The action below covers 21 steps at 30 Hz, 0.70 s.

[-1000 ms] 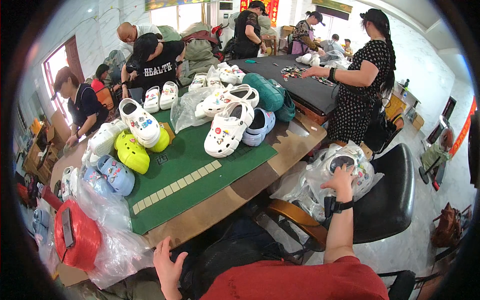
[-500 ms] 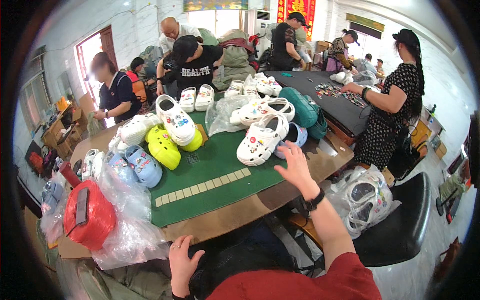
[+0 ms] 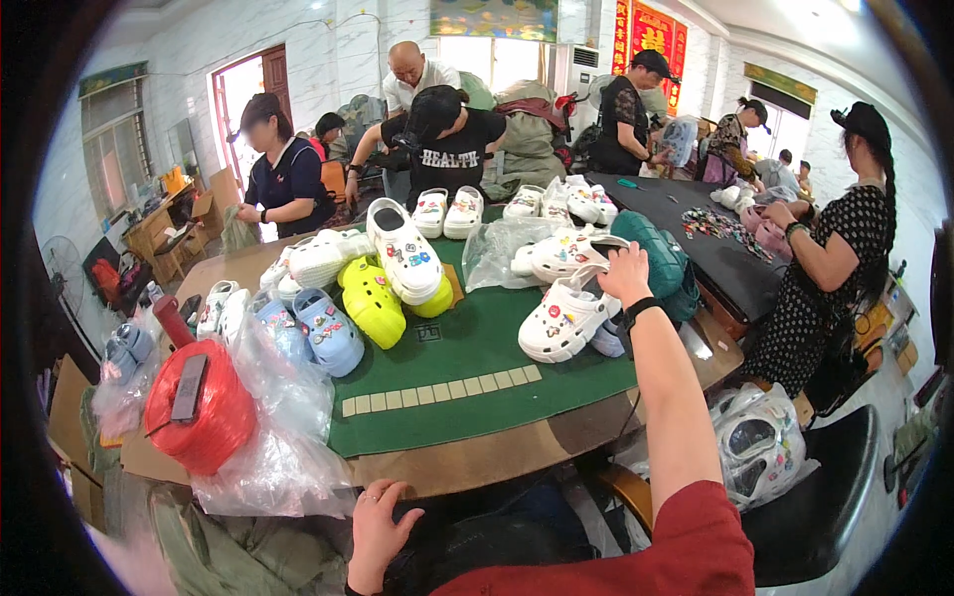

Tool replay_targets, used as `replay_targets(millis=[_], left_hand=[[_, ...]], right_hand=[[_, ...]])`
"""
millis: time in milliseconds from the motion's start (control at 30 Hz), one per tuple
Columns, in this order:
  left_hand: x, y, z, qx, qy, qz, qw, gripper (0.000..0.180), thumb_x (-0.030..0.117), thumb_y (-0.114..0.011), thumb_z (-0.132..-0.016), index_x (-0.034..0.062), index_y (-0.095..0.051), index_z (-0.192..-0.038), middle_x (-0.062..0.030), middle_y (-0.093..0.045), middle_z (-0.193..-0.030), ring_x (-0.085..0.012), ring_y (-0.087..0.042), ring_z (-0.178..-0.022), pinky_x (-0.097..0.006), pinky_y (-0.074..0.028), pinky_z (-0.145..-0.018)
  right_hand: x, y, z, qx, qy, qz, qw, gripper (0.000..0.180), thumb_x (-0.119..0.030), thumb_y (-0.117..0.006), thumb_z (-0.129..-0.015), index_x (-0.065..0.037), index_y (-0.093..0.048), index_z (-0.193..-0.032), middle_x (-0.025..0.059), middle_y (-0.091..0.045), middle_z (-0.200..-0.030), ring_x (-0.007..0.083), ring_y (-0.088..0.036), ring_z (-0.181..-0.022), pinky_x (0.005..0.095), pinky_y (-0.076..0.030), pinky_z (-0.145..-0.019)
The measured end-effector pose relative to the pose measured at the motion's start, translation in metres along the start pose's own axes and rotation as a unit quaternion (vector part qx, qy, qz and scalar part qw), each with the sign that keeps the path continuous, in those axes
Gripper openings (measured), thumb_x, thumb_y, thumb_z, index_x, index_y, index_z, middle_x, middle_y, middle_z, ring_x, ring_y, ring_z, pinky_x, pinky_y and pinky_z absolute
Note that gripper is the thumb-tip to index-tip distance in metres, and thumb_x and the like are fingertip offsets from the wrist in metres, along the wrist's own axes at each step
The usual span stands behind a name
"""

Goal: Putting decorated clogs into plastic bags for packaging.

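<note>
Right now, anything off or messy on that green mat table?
Nothing spilled or broken. The white clogs under the right hand lie heaped at odd angles. The red twine spool and loose clear plastic bags sit at the table's near-left edge, the bags draping over it. The left hand rests below the table.

Yellow clogs [image 3: 373, 303] lie beside blue clogs [image 3: 323, 333], near a red twine spool [image 3: 199, 407].

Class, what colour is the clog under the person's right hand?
White, with small coloured charms; right hand touches it, head view.
</note>
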<state>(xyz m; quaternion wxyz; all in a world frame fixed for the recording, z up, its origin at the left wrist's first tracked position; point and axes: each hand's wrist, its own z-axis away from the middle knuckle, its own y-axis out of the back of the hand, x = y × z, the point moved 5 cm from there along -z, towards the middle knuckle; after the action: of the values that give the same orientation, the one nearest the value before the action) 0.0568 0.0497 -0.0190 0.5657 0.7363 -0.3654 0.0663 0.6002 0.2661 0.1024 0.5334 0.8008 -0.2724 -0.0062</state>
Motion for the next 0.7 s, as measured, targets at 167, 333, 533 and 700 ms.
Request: replay_targets(millis=[167,333,533,700], left_hand=[[-0.004,-0.001,0.001,0.002,-0.007,0.023,1.000,0.045,0.023,-0.083,-0.073,0.0061,-0.068,-0.111,-0.0110,-0.064,-0.110,-0.0280,-0.063,-0.088,-0.038,-0.052,-0.074],[-0.005,0.000,0.001,0.011,-0.001,0.013,1.000,0.043,0.022,-0.082,-0.074,0.0064,-0.068,-0.111,-0.0119,-0.063,-0.111,-0.0317,-0.062,-0.095,-0.041,-0.051,-0.082],[0.005,0.002,-0.002,-0.011,0.004,0.016,1.000,0.043,0.024,-0.082,-0.075,0.0062,-0.067,-0.112,-0.0130,-0.062,-0.116,-0.0356,-0.059,-0.105,-0.044,-0.048,-0.091],[-0.001,-0.001,0.002,-0.022,-0.005,0.007,1.000,0.058,0.025,-0.083,-0.075,0.0049,-0.060,-0.124,-0.0144,-0.061,-0.118,-0.0356,-0.061,-0.103,-0.043,-0.052,-0.086]], right_hand=[[-0.005,0.016,-0.002,0.007,0.048,0.044,0.998,0.034,-0.036,-0.069,-0.080,-0.008,-0.077,-0.096,0.0106,-0.072,-0.105,0.0288,-0.057,-0.116,0.0431,-0.046,-0.095],[-0.041,0.097,0.035,0.048,0.066,-0.124,0.989,0.031,-0.032,-0.066,-0.074,-0.004,-0.075,-0.085,0.0177,-0.073,-0.087,0.0345,-0.070,-0.087,0.0453,-0.054,-0.078],[-0.096,0.119,0.078,-0.006,0.051,-0.233,0.971,0.037,-0.036,-0.063,-0.077,-0.002,-0.074,-0.086,0.0217,-0.072,-0.086,0.0379,-0.071,-0.084,0.0472,-0.056,-0.078],[-0.160,0.130,0.151,-0.070,0.121,-0.350,0.926,0.036,-0.035,-0.057,-0.089,-0.002,-0.069,-0.097,0.0246,-0.071,-0.087,0.0408,-0.070,-0.083,0.0489,-0.055,-0.078]])
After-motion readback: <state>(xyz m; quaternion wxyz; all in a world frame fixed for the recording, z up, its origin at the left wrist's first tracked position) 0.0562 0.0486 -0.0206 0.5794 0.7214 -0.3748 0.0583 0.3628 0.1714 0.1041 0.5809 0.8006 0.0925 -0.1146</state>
